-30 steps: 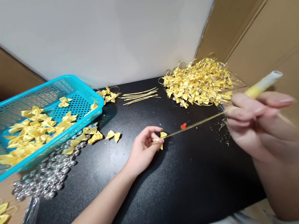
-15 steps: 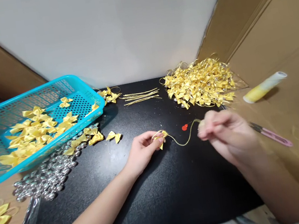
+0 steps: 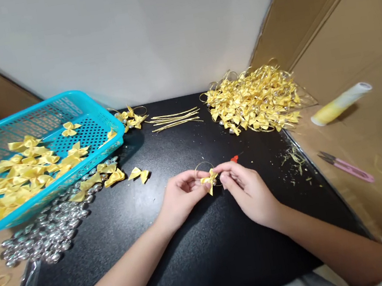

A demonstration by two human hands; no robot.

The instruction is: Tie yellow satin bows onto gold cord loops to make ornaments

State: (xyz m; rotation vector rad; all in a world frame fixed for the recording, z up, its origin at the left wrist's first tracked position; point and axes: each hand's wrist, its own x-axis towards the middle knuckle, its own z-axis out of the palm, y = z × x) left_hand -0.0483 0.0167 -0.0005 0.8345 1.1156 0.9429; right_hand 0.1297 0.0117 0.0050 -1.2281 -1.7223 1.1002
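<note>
Near the middle of the black table [image 3: 183, 271], my left hand [image 3: 185, 194] pinches a yellow bow [image 3: 208, 182] between thumb and fingers. A thin gold cord [image 3: 203, 163] loops up behind the bow. My right hand [image 3: 244, 187] is at the bow's right side, thumb and forefinger closed at the cord and the bow's edge; the exact grip is too small to make out. A small silver bead [image 3: 214, 182] shows at the bow. Several cut gold cords [image 3: 175, 119] lie side by side beyond my hands.
A blue basket [image 3: 102, 150] of yellow bows stands at left, silver beads [image 3: 48, 232] beside it. Finished-looking bows with loops form a pile [image 3: 253, 101] at back right. Pink snips [image 3: 353, 170], cord scraps [image 3: 296, 159] and a yellow-white roll [image 3: 342, 104] are at right.
My right hand has come left and down to the bow, beside my left hand. The cord that stretched between my hands now forms a loop around the bow. The view has shifted slightly.
</note>
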